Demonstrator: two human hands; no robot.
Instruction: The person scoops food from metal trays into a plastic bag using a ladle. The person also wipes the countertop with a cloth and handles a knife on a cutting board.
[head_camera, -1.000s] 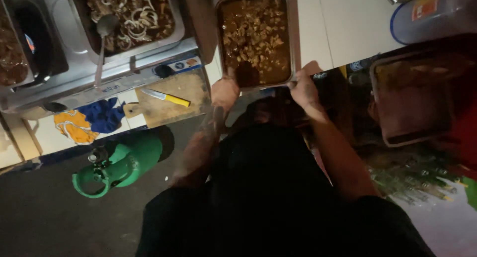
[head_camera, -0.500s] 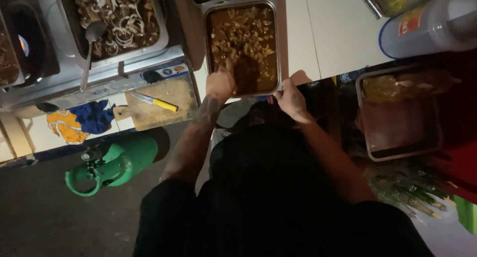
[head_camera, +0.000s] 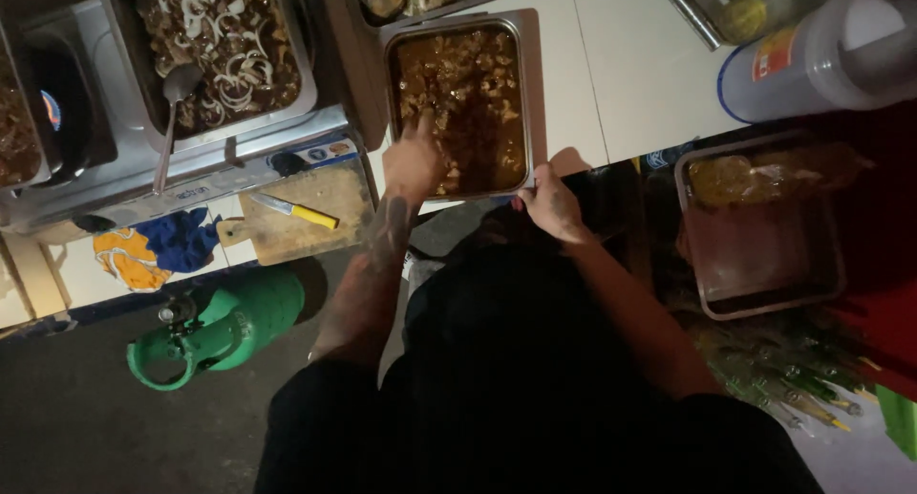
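Presently noted: left hand (head_camera: 413, 160) laid over the near left part of a steel tray (head_camera: 526, 102) of brown stew, fingers bent down into the food, nothing visibly gripped; whether anything is pinched beneath cannot be told; right hand (head_camera: 552, 203) closed on the tray's near right corner, thumb over the rim; tray resting at the near edge of a white counter (head_camera: 621, 74), directly ahead of the body. Left of it, a second tray (head_camera: 301, 69) of meat with onion rings, a ladle (head_camera: 170, 112) standing in it; below, a wooden board (head_camera: 287, 231) bearing a yellow-handled knife (head_camera: 296, 209); green gas cylinder (head_camera: 224, 327) on the floor; emptier steel pan (head_camera: 764, 255) at right.
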